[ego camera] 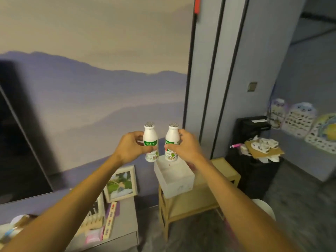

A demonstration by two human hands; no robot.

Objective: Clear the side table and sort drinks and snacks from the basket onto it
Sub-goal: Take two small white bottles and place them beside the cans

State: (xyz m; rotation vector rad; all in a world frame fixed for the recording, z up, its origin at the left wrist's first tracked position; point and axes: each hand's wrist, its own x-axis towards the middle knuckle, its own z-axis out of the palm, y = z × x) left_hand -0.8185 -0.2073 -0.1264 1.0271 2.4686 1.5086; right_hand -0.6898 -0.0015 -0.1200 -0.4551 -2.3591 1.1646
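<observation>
Both forearms enter from the bottom corners, nearest the lens, and converge mid-frame.

Mountain mural wall point(91, 88) fills the background. Dark TV screen point(16, 142) at left edge, grey door panels point(203, 79) to the right of the mural.

Grey cabinet top point(125, 220) lower left: framed photo point(121, 183) leans against the wall, a long narrow box point(110, 220) and a pink packet point(93, 236) lie in front of it. Clutter at far left is too blurred to identify.

Wooden side table point(192, 199) stands just right of the cabinet, below the hands. White open-top box point(174, 176) sits on its near-left part; looks empty apart from a small dark speck, can't tell what that is.

Black bin point(254, 160) further right, with cardboard and crumpled paper piled on top. Patterned cushions or bags point(300, 120) against the right wall, blurred.

Left hand point(130, 147): fingers clamped around the left milk drink bottle point(150, 142), thumb across the green label. Bottle upright, foil cap up.

Right hand point(185, 144): fingers wrapped on the right milk drink bottle point(171, 142), also upright, foil cap up.

Bottles side by side, close but not touching, held in the air above the back edge of the white box. Neither rests on the table. Basket not in view.
</observation>
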